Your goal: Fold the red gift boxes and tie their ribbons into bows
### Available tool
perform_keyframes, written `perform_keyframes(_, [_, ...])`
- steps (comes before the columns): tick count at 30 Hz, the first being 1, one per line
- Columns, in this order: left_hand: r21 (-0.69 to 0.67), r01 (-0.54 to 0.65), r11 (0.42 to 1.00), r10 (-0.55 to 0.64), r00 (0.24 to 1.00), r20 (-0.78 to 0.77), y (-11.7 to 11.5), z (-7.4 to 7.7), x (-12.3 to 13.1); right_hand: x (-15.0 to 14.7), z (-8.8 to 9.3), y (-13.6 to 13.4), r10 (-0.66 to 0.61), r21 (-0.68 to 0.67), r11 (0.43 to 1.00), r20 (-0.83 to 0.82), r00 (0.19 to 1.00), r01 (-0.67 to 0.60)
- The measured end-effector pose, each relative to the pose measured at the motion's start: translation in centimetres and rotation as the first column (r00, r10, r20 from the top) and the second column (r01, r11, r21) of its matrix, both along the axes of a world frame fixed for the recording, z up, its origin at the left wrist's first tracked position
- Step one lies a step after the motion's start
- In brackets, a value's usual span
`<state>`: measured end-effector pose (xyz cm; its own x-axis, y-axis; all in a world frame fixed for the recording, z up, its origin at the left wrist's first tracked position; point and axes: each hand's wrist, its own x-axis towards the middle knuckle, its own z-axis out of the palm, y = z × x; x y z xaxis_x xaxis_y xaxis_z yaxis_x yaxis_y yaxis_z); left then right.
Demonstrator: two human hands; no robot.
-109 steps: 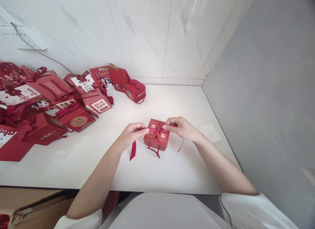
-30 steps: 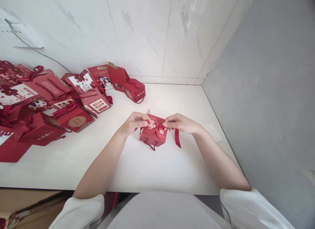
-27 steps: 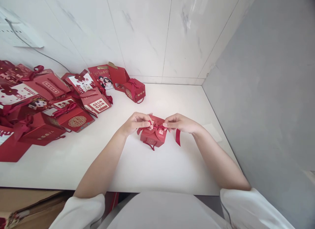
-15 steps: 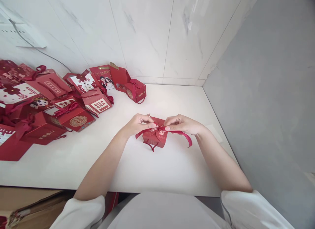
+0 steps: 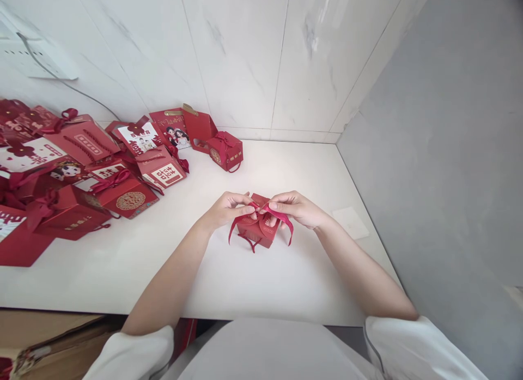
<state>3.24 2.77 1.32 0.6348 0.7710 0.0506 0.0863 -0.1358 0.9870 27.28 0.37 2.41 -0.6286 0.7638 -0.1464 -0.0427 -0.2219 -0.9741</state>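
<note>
A small red gift box (image 5: pixel 261 234) sits on the white table in front of me, with a red cord handle (image 5: pixel 248 242) lying at its front left. Over its top my left hand (image 5: pixel 233 208) pinches a dark red ribbon (image 5: pixel 286 222) between thumb and fingers. My right hand (image 5: pixel 292 208) also grips the ribbon, close to the left hand's fingertips. One ribbon tail droops on either side of the box. The middle of the ribbon is partly hidden by my fingers, so I cannot tell how it is looped.
Many red and white gift boxes (image 5: pixel 73 211) with bows are heaped at the left. A bowed red box (image 5: pixel 226 150) stands near the tiled wall (image 5: pixel 241 58). A pale flat square (image 5: pixel 350 223) lies at the right. Below the table's left edge is a cardboard box (image 5: pixel 41 328).
My right hand has moved slightly left, nearer my left hand. The right ribbon tail, earlier stretched out rightward, now hangs beside the box. The pale square is more exposed.
</note>
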Motion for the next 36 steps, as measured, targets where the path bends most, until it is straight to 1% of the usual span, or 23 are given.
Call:
perform_keyframes(4, [-0.073, -0.003, 0.997, 0.004, 1.0, 0.022, -0.1, 0.1, -0.1, -0.1, 0.1, -0.1, -0.035, 0.002, 0.999, -0.003, 0.999, 0.035])
perform_keyframes(7, [-0.07, -0.015, 0.997, 0.017, 1.0, 0.023, -0.1, -0.1, -0.1, 0.0, 0.2, -0.2, -0.063, 0.016, 0.998, -0.003, 0.998, 0.063])
perform_keyframes(10, [-0.068, -0.037, 0.997, 0.04, 0.999, 0.031, 0.0, -0.4, -0.1, 0.3, 0.5, -0.2, -0.061, 0.065, 0.996, 0.0, 0.998, 0.061])
perform_keyframes(14, [-0.062, -0.057, 0.996, 0.059, 0.997, 0.044, 0.0, -0.6, -0.3, 1.2, 0.8, -0.1, -0.078, 0.102, 0.992, 0.038, 0.996, 0.074])
perform_keyframes(16, [-0.052, -0.055, 0.997, 0.057, 0.997, 0.051, 0.0, -0.6, -0.4, 2.0, 0.9, 0.0, -0.076, 0.117, 0.991, 0.109, 0.991, 0.063])
perform_keyframes(18, [-0.042, -0.051, 0.998, 0.053, 0.997, 0.055, 0.0, -0.6, -0.5, 2.7, 1.1, -0.1, -0.08, 0.136, 0.99, 0.222, 0.972, 0.05])
perform_keyframes(20, [-0.037, -0.053, 0.998, 0.055, 0.997, 0.053, -0.1, -0.6, -0.5, 3.2, 1.4, -0.4, -0.129, 0.184, 0.981, 0.35, 0.928, 0.067])
perform_keyframes(21, [-0.036, -0.055, 0.998, 0.057, 0.997, 0.048, -0.2, -0.5, -0.5, 3.4, 1.6, -0.7, -0.185, 0.243, 0.966, 0.404, 0.896, 0.09])
perform_keyframes(22, [-0.036, -0.053, 0.998, 0.054, 0.998, 0.04, -0.2, -0.4, -0.5, 3.4, 1.8, -1.0, -0.256, 0.329, 0.938, 0.441, 0.86, 0.111])
perform_keyframes(23, [-0.036, -0.046, 0.998, 0.047, 0.998, 0.032, -0.3, -0.4, -0.4, 3.4, 2.0, -1.4, -0.333, 0.43, 0.894, 0.459, 0.823, 0.122])
perform_keyframes(25, [-0.034, -0.028, 0.999, 0.028, 0.999, 0.016, -0.4, -0.2, -0.3, 3.2, 2.3, -2.1, -0.463, 0.614, 0.781, 0.448, 0.765, 0.114])
perform_keyframes(26, [-0.028, -0.021, 0.999, 0.021, 1.0, 0.008, -0.5, -0.1, -0.3, 3.1, 2.4, -2.4, -0.503, 0.675, 0.731, 0.433, 0.748, 0.101])
perform_keyframes(30, [0.01, -0.031, 0.999, 0.031, 0.999, -0.032, -0.6, 0.1, -0.1, 2.8, 1.6, -2.8, -0.569, 0.8, 0.6, 0.414, 0.71, 0.014])
perform_keyframes(34, [0.052, -0.061, 0.997, 0.065, 0.994, -0.083, -0.8, 0.2, 0.1, 2.5, 0.6, -2.3, -0.658, 0.912, 0.4, 0.357, 0.663, -0.094])
perform_keyframes(35, [0.055, -0.068, 0.996, 0.073, 0.994, -0.082, -0.9, 0.3, 0.2, 2.4, 0.5, -2.2, -0.659, 0.919, 0.373, 0.361, 0.66, -0.13])
perform_keyframes(36, [0.051, -0.075, 0.996, 0.078, 0.994, -0.077, -1.0, 0.3, 0.3, 2.3, 0.6, -2.1, -0.644, 0.915, 0.365, 0.38, 0.664, -0.17])
